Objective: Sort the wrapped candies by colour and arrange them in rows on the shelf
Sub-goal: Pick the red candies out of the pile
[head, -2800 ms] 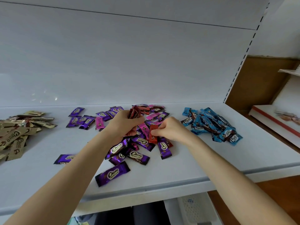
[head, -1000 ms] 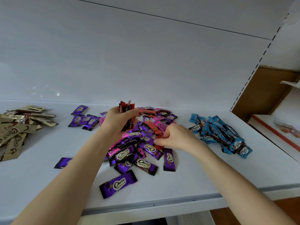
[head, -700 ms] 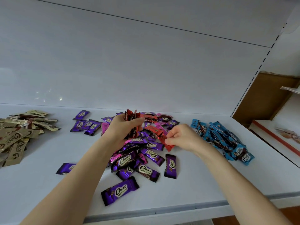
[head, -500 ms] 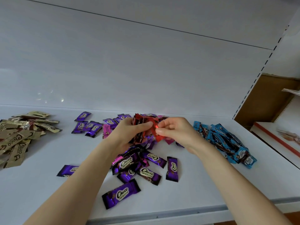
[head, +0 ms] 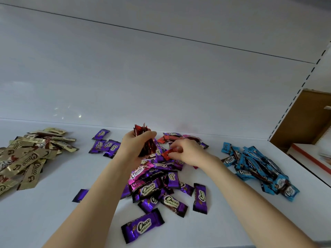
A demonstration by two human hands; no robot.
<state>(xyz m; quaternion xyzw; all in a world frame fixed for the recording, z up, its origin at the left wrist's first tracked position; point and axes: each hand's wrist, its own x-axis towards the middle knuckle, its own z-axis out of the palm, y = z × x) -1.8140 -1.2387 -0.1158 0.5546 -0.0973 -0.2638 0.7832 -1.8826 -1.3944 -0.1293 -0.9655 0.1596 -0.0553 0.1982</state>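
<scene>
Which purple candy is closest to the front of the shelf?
The lone purple candy, set apart in front; the other purple candies lie farther back.

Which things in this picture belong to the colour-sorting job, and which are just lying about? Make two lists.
Part of the job:
- red bundle, gripped by the left hand
- red candy, pinched by the right hand
- mixed pile
- gold pile
- blue pile
- purple group
- shelf

Lying about:
- brown panel
- red-edged board

The left forearm (head: pixel 93 199) at the lower left of the frame and the right forearm (head: pixel 245 190) at the lower right are bare and slender. The left hand (head: pixel 134 149) and right hand (head: pixel 191 154) are bare too.
</scene>
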